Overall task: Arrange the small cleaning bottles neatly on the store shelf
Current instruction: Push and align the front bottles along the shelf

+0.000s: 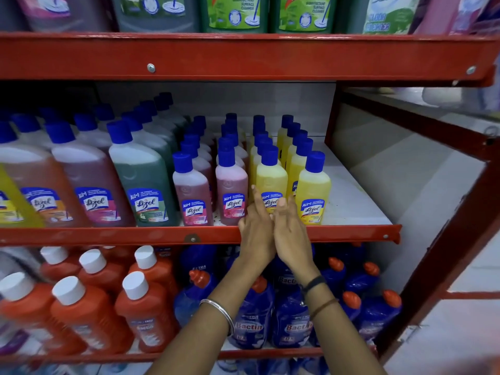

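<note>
our left hand [255, 231] and right hand [290, 228] met at the shelf edge [351, 233], fingers loosely spread and holding nothing. just past the fingertips stood the front yellow bottle [271, 180], touching or not we could not tell; pink bottles [231, 185] left, another yellow bottle [313, 188] right, rows behind. we judged we were squaring this front bottle; next called for a gentle push.

Head view, close, facing shelf [270, 234]
</note>
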`<action>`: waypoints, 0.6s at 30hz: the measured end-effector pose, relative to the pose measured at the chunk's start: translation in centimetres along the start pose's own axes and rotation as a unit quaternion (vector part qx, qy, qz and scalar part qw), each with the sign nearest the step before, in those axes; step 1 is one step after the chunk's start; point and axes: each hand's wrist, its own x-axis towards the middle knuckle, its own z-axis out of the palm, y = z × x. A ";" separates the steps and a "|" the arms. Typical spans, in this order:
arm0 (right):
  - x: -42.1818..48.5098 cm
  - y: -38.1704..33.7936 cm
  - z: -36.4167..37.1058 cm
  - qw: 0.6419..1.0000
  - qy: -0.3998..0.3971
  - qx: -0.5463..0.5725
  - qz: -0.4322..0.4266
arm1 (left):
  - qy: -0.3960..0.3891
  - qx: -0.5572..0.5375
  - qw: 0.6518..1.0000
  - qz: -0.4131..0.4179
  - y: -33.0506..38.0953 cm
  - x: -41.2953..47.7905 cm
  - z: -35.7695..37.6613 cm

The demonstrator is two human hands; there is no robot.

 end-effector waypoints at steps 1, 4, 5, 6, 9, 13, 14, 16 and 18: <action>0.0 -0.4 -0.1 1.000 0.005 0.004 -0.001 | 0.001 0.008 1.000 0.000 -0.1 0.0 0.2; -0.3 -1.1 -0.5 1.000 0.015 0.024 -0.007 | 0.009 0.015 1.000 0.006 -0.3 -0.4 0.1; -0.6 -1.1 -0.7 0.999 0.021 0.026 -0.015 | 0.007 0.013 1.000 0.005 -0.2 -0.7 -0.1; -0.9 -1.2 -0.8 0.999 0.029 0.030 -0.020 | 0.004 0.012 1.000 0.005 -0.1 -1.0 -0.4; -1.6 -0.8 -0.9 0.998 0.054 0.038 -0.021 | -0.009 0.019 1.000 0.002 0.2 -2.0 -0.9; -1.7 -0.5 -0.5 0.997 0.065 0.036 -0.014 | -0.017 0.013 1.000 0.008 -0.2 -2.5 -1.3; -1.6 -0.3 -0.4 0.997 0.064 0.037 -0.010 | -0.018 0.003 1.000 0.013 -0.2 -2.6 -1.5; -1.7 -0.1 0.1 0.996 0.086 0.013 -0.012 | 0.002 -0.014 1.000 0.021 0.0 -2.8 -1.8; -2.8 -0.5 0.8 0.988 0.148 -0.035 -0.042 | 0.078 -0.034 0.996 0.011 -0.2 -3.2 -2.5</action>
